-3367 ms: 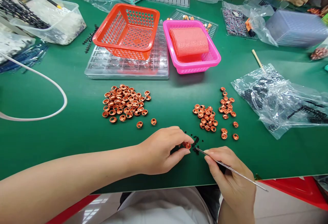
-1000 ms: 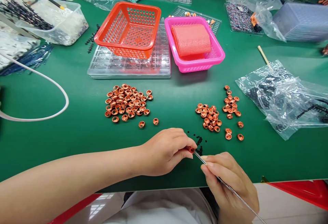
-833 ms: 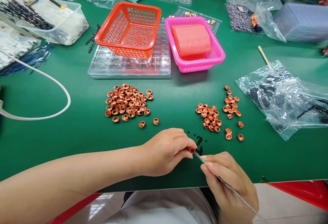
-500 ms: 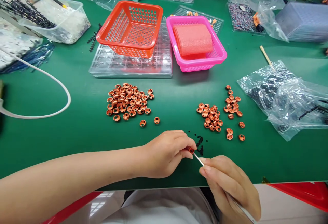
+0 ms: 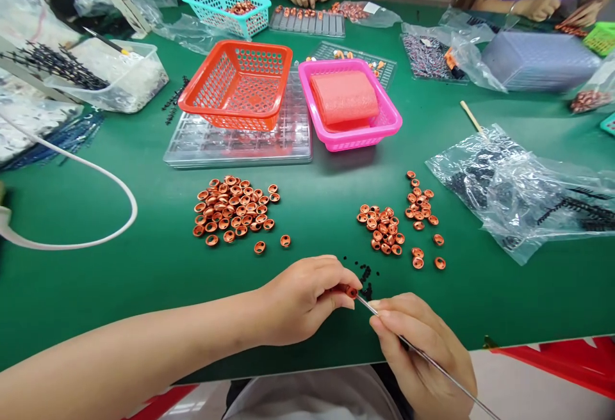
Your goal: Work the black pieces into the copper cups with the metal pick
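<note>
My left hand [image 5: 312,298] pinches a small copper-coloured cup-shaped part [image 5: 352,292] between thumb and fingertips. Its open face is turned toward my right hand [image 5: 423,349], which is closed round a thin metal rod [image 5: 446,374]. The rod's tip reaches the copper part; whether it goes inside I cannot tell. Just behind the fingertips lie several tiny black discs [image 5: 367,274] on the green table. A large heap of copper-coloured cups [image 5: 233,205] lies beyond my left forearm, with a smaller cluster [image 5: 383,228] and a loose group [image 5: 419,205] farther right.
An orange basket [image 5: 230,116] stands on clear compartment trays [image 5: 240,154]. Beside it, a pink basket [image 5: 358,141] holds pink foam. A plastic bag [image 5: 509,183] of black pieces lies right, a white cable [image 5: 91,157] left. Two people work across the green table [image 5: 158,305].
The view has tilted up, bringing more of the co-workers into sight. My hands keep the same grip, and more of the rod's shaft shows below my right hand.
</note>
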Available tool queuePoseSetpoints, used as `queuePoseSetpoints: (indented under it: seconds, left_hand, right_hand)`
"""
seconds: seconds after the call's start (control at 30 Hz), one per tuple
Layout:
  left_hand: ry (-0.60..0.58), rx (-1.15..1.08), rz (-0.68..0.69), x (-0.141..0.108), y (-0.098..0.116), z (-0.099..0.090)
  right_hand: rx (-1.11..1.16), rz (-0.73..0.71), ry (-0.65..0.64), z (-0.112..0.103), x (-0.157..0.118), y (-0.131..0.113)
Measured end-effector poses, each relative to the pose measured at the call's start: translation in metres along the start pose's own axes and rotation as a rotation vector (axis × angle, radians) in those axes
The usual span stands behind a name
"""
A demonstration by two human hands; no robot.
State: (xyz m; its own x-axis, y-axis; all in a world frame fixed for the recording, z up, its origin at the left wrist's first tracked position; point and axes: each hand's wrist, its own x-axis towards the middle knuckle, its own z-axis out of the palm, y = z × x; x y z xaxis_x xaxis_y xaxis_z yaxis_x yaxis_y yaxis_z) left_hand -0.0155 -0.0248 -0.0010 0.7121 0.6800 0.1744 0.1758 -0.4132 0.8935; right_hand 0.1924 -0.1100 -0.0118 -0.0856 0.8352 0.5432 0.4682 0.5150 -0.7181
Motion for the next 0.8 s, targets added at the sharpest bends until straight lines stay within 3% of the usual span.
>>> queuePoseSetpoints:
  seconds: [0.43,0.8]
  left_hand:
    - [-0.004,-0.014,0.005,-0.0015,-0.003,0.0015]
    - [0.008,-0.009,0.033,-0.0007,-0.0011,0.0011]
  right_hand:
    - [0.034,0.118,0.035,-0.0005,-0.0036,-0.0022]
    - [0.028,0.102,-0.004,-0.0004,-0.0046,-0.0023]
